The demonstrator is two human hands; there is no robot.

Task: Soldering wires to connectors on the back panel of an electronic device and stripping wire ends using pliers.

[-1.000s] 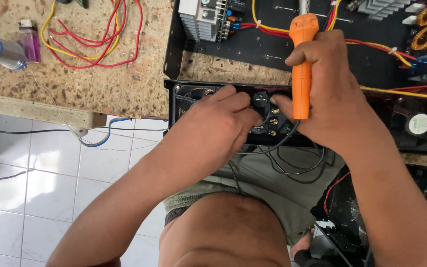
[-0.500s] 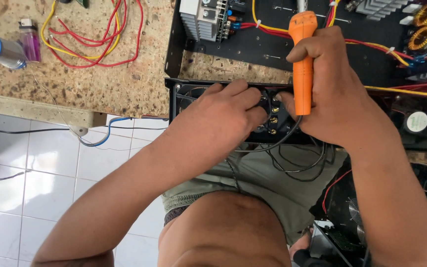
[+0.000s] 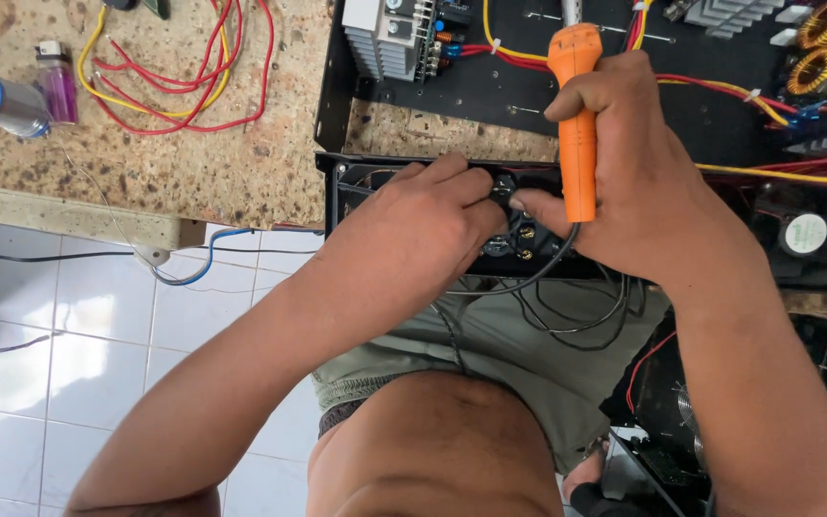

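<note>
The person stands at the edge of the speckled worktop (image 3: 193, 163) and works on the black panel (image 3: 356, 191) of an opened amplifier chassis (image 3: 624, 105). The left hand (image 3: 413, 239) has its fingers curled and pressed together, and the fingertips pinch a small black round connector (image 3: 504, 189) that sits in the panel. The right hand (image 3: 624, 182) is closed around the orange soldering iron (image 3: 576, 134), which it holds nearly upright, handle low and metal shaft going up out of the picture; its thumb reaches left and touches the same connector from the other side.

To do this step well, I think the left fingers must keep the connector steady and not twist it, because thin black cables (image 3: 567, 306) hang from just under it and can pull on it. The hot end of the iron should stay pointed away from the coloured wires (image 3: 720, 91) in the chassis and from both hands. I cannot see the tip, so I cannot tell how near it is to anything.

The connector lies directly between the left fingertips and the right thumb, touching both, just left of the iron's handle. Below it small brass-coloured terminals (image 3: 526, 233) show in the panel, close to the left knuckles.
</note>
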